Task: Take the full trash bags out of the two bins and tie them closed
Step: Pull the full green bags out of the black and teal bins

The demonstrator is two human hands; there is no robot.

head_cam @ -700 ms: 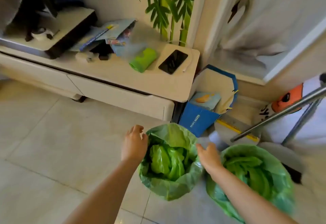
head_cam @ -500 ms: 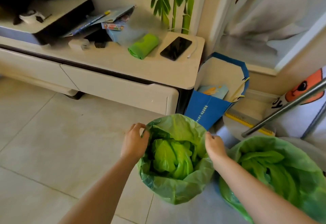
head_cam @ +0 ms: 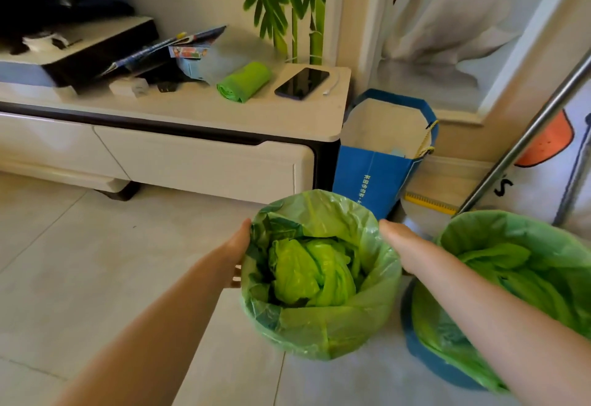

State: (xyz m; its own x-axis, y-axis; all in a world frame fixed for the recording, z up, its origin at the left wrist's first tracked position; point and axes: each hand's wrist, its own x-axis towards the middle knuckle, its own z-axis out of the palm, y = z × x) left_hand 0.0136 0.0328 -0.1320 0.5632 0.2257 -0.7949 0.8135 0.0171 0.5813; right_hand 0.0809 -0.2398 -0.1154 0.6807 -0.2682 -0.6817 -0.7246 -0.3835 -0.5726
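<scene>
Two bins stand on the floor, each lined with a full green trash bag. The left trash bag (head_cam: 323, 319) is folded over its bin's rim, with crumpled green plastic inside. My left hand (head_cam: 236, 246) presses against the bag's left side, fingertips curled under the folded edge. My right hand (head_cam: 398, 242) holds the right side of the same bag, its fingers hidden behind the plastic. The right trash bag (head_cam: 511, 265) sits in a blue bin (head_cam: 425, 354), partly covered by my right forearm.
A low white cabinet (head_cam: 204, 166) stands behind the bins, carrying a green bag roll (head_cam: 244, 81), a phone (head_cam: 302, 83) and clutter. A blue paper bag (head_cam: 377, 178) leans between the cabinet and the wall. A metal pole (head_cam: 527, 137) slants at right.
Both hands have slid from the bag's top rim down onto its two sides. The view has moved closer to the bins.
</scene>
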